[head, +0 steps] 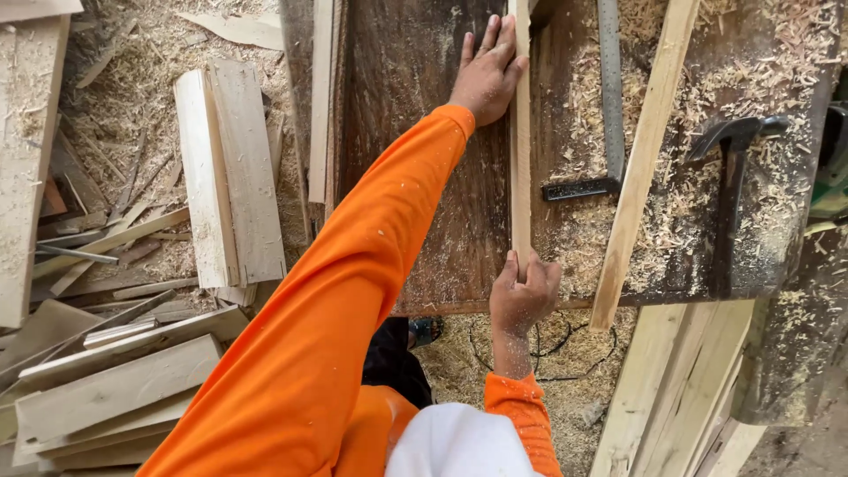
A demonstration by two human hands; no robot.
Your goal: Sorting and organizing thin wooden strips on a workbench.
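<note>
**Both hands on the thin strip**

Your left hand is stretched out w/ fingers laid flat against the far end of the thin wood strip, which lies lengthwise on the dark workbench. Right hand pinches its near end at the bench edge. Steel square, another batten and a hammer sit just right, in shavings.

dark wooden workbench | on it: wood strips, steel square, hammer, shavings
</note>
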